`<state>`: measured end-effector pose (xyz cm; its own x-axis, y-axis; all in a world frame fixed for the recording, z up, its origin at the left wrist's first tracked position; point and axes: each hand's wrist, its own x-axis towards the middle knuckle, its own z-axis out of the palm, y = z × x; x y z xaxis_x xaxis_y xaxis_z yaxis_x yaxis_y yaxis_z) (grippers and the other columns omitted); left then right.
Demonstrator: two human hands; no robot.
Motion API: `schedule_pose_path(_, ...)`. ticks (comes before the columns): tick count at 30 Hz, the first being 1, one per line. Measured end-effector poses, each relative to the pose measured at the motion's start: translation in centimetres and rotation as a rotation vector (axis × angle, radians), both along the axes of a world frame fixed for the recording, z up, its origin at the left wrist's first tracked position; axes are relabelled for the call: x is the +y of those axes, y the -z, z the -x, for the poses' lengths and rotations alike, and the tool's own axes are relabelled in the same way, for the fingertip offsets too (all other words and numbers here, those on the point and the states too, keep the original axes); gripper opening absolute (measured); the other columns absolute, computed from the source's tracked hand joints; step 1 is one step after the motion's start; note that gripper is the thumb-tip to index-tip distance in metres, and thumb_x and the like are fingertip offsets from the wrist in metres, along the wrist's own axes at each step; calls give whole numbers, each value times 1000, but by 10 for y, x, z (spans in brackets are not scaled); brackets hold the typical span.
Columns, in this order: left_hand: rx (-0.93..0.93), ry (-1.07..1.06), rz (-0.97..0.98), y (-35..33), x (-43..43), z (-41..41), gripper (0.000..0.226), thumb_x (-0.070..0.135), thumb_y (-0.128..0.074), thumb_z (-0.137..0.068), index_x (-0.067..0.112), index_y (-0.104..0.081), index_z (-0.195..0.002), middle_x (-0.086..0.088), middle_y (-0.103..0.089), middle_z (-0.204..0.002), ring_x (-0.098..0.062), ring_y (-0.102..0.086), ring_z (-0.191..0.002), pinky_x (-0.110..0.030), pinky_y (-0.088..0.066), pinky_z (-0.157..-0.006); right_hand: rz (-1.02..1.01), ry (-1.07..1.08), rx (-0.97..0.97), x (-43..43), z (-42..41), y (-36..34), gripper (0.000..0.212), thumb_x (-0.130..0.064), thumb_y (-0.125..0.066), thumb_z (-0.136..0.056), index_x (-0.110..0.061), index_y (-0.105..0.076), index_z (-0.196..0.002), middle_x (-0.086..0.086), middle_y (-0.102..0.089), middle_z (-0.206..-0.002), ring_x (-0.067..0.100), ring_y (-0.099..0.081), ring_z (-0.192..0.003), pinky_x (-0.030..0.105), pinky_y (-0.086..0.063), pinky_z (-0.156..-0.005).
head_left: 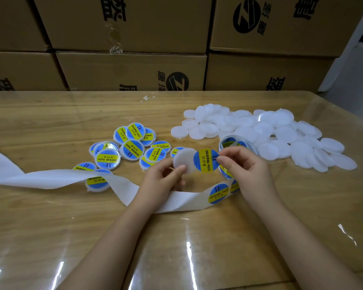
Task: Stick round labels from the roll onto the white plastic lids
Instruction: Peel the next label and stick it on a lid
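Observation:
My left hand grips a bare white plastic lid above the table, tilted toward me. My right hand pinches a round blue and yellow "soldering paste" label by its right edge, held right beside the lid and overlapping its rim. The label roll stands behind my right hand, partly hidden. Its white backing strip trails left across the table, with a label still on it near my right wrist.
A heap of unlabelled white lids lies at the right rear. Several labelled lids are scattered at centre left, one under the backing strip. Stacked cardboard boxes wall off the table's far edge. The wooden table has a glossy clear cover.

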<state>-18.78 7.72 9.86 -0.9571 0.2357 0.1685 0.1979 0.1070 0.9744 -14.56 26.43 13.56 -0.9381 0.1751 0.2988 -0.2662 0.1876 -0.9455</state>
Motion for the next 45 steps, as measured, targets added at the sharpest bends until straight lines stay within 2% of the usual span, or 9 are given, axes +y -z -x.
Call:
schedule_pose_path(2,-66,44,-89,-2,1,-2,6,8,-60,-89,9,-66,-90,-1,-65,-60,-9,-60,-55,-18,-48,-52,22,35,-7,-2,0,0,17,-11,-68,-83,-26,-68,-76,3,-68,-78,27,-57,-77,23,-47,-71)
schedule_pose_path(4,-111,83,-168,-3,3,-3,10,3,-61,-87,6,-66,-94,-3,-70,-68,-12,-66,-61,-19,-52,-54,17,51,-9,-3,0,0,18,-11,-68,-83,-27,-68,-75,-1,-70,-78,22,-59,-78,19,-47,-70)
schedule_pose_path(9,-152,164,-237,-4,2,-4,16,0,-55,-90,7,-66,-100,-4,-74,-79,-13,-70,-73,-20,-56,-65,-53,75,-28,-7,1,3,19,-13,-70,-82,-29,-68,-73,5,-69,-79,37,-58,-85,36,-49,-73)
schedule_pose_path(16,-177,241,-242,-5,1,-6,20,3,-54,-91,9,-67,-105,-11,-74,-89,-18,-71,-84,-24,-56,-72,-141,92,-39,-7,0,5,13,-19,-70,-82,-29,-68,-74,20,-65,-80,37,-56,-80,42,-48,-71)
schedule_pose_path(19,-196,271,-262,-5,0,-7,20,5,-55,-90,12,-68,-103,-12,-74,-90,-20,-71,-86,-24,-56,-72,-169,96,-39,-7,1,7,13,-19,-70,-82,-29,-68,-74,19,-64,-79,32,-55,-75,37,-47,-68)
schedule_pose_path(25,-224,290,-296,-6,0,-7,20,11,-59,-85,17,-71,-101,-13,-74,-93,-22,-71,-87,-23,-56,-69,-209,114,-21,-7,1,10,15,-19,-71,-82,-30,-68,-73,10,-59,-67,5,-41,-57,18,-38,-56)
schedule_pose_path(32,-212,287,-286,-6,1,-8,21,5,-57,-89,18,-71,-98,-9,-74,-91,-20,-72,-83,-22,-56,-67,-232,123,-15,-6,2,13,13,-20,-70,-82,-29,-68,-74,-9,-54,-57,5,-41,-56,15,-37,-54)
schedule_pose_path(40,-218,299,-307,-6,2,-9,19,17,-63,-79,21,-74,-93,-9,-74,-90,-21,-72,-82,-22,-56,-66,-279,130,5,-6,3,15,12,-21,-70,-82,-30,-67,-74,-9,-52,-56,5,-41,-54,18,-37,-54)
schedule_pose_path(45,-208,292,-299,-4,2,-7,18,13,-62,-83,19,-72,-96,-9,-74,-89,-21,-72,-82,-23,-56,-67,-299,137,14,-6,3,15,12,-21,-70,-82,-30,-67,-74,-7,-53,-58,6,-42,-55,16,-37,-53)
